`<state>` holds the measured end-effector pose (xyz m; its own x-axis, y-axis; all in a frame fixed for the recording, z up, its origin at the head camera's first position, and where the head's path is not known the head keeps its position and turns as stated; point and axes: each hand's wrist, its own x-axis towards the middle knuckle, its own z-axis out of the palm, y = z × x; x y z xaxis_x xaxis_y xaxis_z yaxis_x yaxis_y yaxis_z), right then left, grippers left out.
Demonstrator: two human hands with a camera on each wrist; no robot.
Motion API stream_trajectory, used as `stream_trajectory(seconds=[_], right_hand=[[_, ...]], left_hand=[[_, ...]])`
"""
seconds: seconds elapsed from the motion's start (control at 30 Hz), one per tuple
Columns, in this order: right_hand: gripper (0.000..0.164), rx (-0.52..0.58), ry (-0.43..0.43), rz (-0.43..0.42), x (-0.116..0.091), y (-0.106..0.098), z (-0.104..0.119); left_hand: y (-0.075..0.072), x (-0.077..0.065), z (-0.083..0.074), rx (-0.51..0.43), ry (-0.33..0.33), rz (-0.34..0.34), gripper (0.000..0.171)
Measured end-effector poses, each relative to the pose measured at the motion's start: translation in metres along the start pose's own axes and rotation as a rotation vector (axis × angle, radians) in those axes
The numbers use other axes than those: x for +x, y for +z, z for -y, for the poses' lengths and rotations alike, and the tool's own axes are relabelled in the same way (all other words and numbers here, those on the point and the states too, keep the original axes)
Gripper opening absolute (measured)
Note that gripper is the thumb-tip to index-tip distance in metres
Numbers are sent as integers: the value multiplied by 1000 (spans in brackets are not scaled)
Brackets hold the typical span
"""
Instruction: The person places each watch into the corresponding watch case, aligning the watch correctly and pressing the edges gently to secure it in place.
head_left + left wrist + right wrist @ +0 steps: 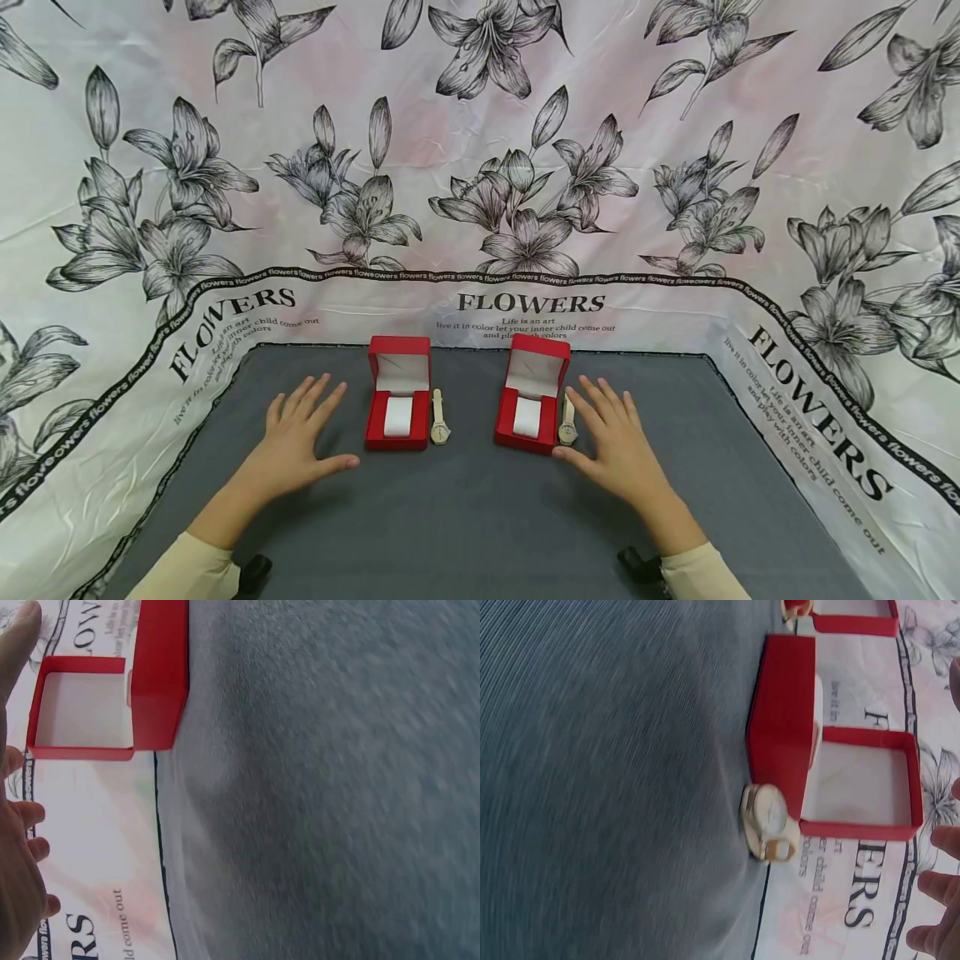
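Observation:
Two red watch boxes stand with their lids up, each with a white cushion inside. My left hand [292,446], fingers spread and holding nothing, is left of the left box [377,429]. Just right of that box lies a pale-strapped wristwatch [439,432]. The right box [505,421] sits slightly turned, and a second wristwatch [567,429] lies against its right side. Spread beside this watch is my right hand [618,446], its fingertips overlapping the strap in the head view. The right wrist view shows the second watch's round dial [770,810] and buckle close to the box.
A dark grey cloth [465,517] covers the table under the boxes. Behind and along both sides runs a white sheet [420,308] printed with black flowers and lettering. Dark straps [637,567] sit at both wrists, by the cream sleeves.

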<state>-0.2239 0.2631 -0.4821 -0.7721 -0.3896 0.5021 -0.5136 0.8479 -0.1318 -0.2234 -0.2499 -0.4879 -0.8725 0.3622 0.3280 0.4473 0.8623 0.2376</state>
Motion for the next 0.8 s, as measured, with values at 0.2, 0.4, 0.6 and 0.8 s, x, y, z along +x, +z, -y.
stream_trajectory(seconds=[0.2, 0.4, 0.6, 0.8], right_hand=[[94, 55, 25, 11, 7, 8, 13], [91, 118, 16, 22, 14, 15, 27], [87, 186, 16, 31, 24, 22, 39], [84, 269, 26, 39, 30, 30, 53]], left_hand=[[10, 10, -6, -48, 36, -16, 110], [20, 16, -10, -88, 40, -6, 108], [21, 23, -14, -130, 21, 19, 105], [24, 29, -16, -157, 3, 33, 102]])
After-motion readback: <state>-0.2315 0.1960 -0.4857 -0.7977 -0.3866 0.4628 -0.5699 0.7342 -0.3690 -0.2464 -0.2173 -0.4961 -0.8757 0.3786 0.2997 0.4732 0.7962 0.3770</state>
